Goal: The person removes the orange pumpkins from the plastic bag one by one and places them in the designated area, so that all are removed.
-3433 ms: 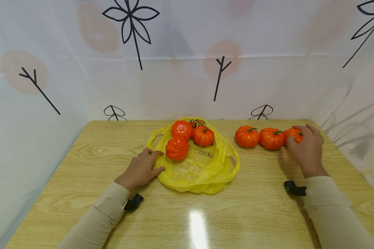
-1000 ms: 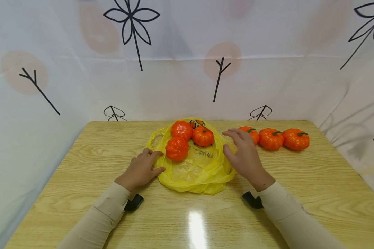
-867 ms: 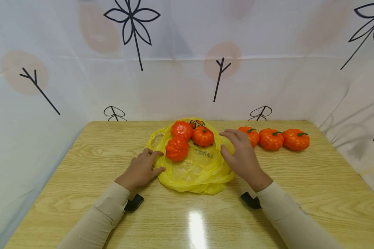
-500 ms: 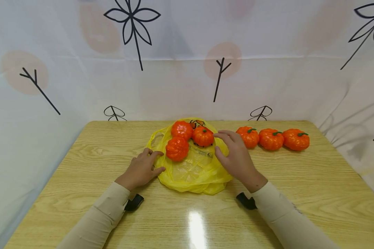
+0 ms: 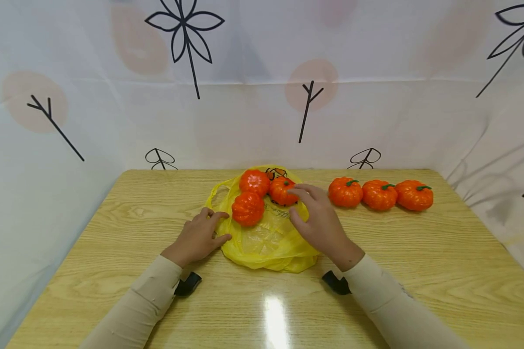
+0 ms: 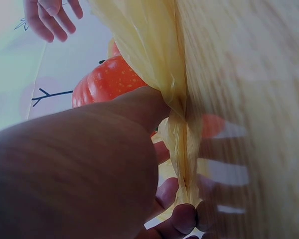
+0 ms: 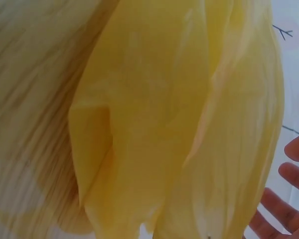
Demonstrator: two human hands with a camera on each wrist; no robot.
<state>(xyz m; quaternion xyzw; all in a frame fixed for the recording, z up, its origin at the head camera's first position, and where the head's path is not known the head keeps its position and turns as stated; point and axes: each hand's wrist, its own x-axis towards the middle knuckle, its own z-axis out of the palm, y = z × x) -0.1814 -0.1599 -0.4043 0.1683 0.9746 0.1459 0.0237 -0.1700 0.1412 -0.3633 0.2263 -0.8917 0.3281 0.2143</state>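
Observation:
A yellow plastic carrier bag [image 5: 262, 242] lies spread with its mouth open, three small orange pumpkins [image 5: 248, 208] grouped at its back left. My left hand [image 5: 196, 237] rests at the bag's left edge, thumb and fingers spread apart. In the left wrist view, that edge of the film runs along the left hand [image 6: 104, 164]. My right hand [image 5: 320, 223] hovers over the bag's right side, fingers loosely bent with nothing between them, its fingertips overlapping the rightmost pumpkin [image 5: 282, 190] in the bag. Bag film fills most of the right wrist view, the right hand's fingers [image 7: 284, 209] beyond it.
Three more pumpkins [image 5: 379, 195] with green stems sit in a row at the back right of the wooden table [image 5: 227, 310]. A white cloth [image 5: 253, 121] with flower drawings hangs behind the table and along its sides.
My right hand has left the rightmost pumpkin of the back row and moved left to the bag, drifting further over it. That pumpkin stays in the row. My left hand has stayed still.

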